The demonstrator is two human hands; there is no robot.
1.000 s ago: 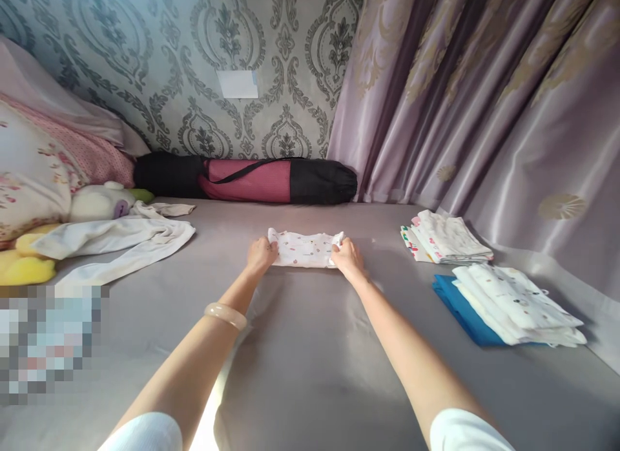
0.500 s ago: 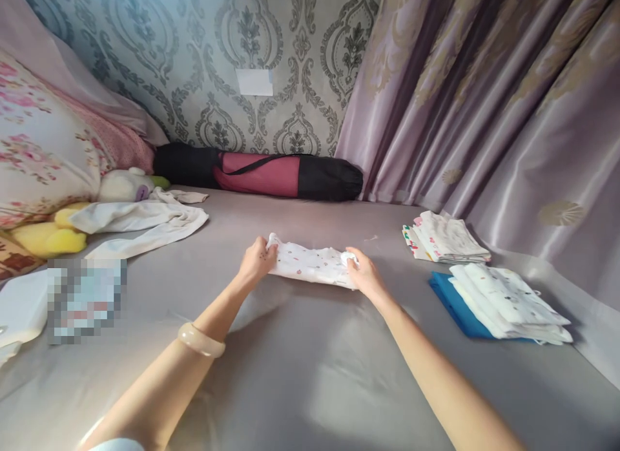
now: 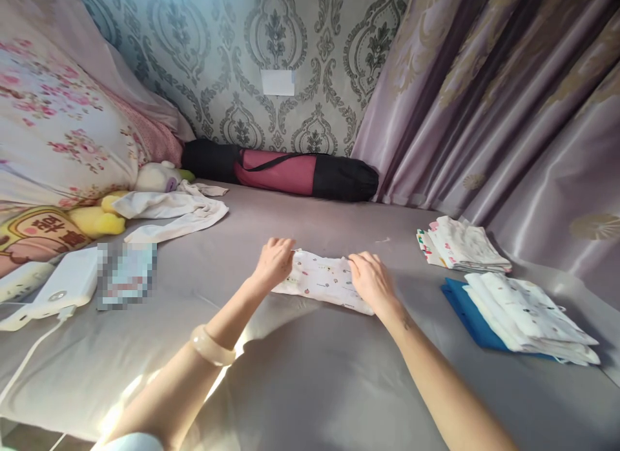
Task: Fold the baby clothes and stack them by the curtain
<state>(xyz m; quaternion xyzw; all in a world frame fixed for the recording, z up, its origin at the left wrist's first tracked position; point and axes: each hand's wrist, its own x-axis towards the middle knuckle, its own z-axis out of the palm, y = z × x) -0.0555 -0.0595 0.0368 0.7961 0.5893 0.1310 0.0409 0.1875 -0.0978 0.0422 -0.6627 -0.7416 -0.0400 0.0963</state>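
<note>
A white cloth with small coloured prints (image 3: 325, 280) lies folded into a flat strip on the grey sheet (image 3: 310, 373). My left hand (image 3: 275, 263) grips its left end, fingers curled over the far corner. At the cloth's right end, my right hand (image 3: 372, 278) has its fingers closed on the far edge. A pale bangle (image 3: 212, 346) circles my left wrist.
Folded printed cloths (image 3: 467, 244) and a white stack (image 3: 530, 309) on blue fabric (image 3: 472, 315) sit at right. White garment (image 3: 179, 212), yellow plush toy (image 3: 99, 220) and white device with cable (image 3: 68, 280) lie left. A black-and-red long bag (image 3: 278, 172) rests along the wall.
The view has shifted, showing more at the left. Both hands have turned to a more palm-down pose at the cloth's ends, and the cloth now lies flatter and nearer me.
</note>
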